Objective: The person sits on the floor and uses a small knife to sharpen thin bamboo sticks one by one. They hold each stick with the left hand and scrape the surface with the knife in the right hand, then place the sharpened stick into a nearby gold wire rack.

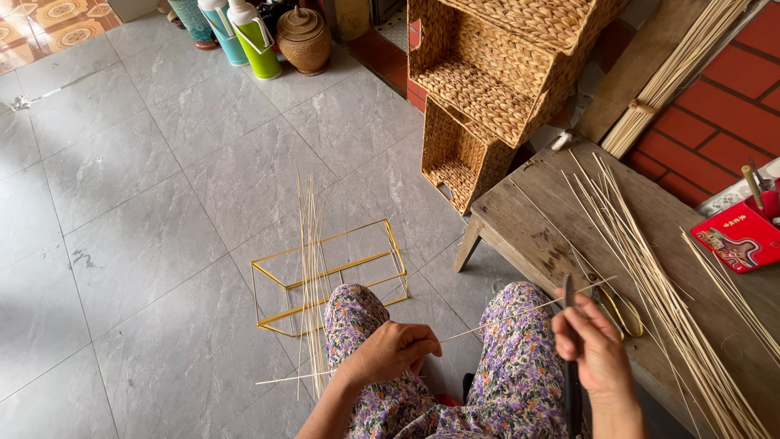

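Note:
My left hand [396,349] is closed around a thin pale cane strip [504,317] above my knee in flowered trousers. The strip runs from lower left up to my right hand [589,341], which pinches it together with a dark knife blade [568,293]. A bundle of similar thin strips [311,268] stands across a yellow wire box frame [325,276] on the grey tile floor, just ahead of my left knee. More loose strips [650,268] lie along the wooden bench [552,219] at my right.
Stacked woven baskets [487,89] stand behind the bench. Plastic bottles [256,41] and a round woven jar [303,36] sit at the far floor edge. A red box [741,236] rests on the bench's right end. A thick cane bundle [674,73] leans on the brick wall.

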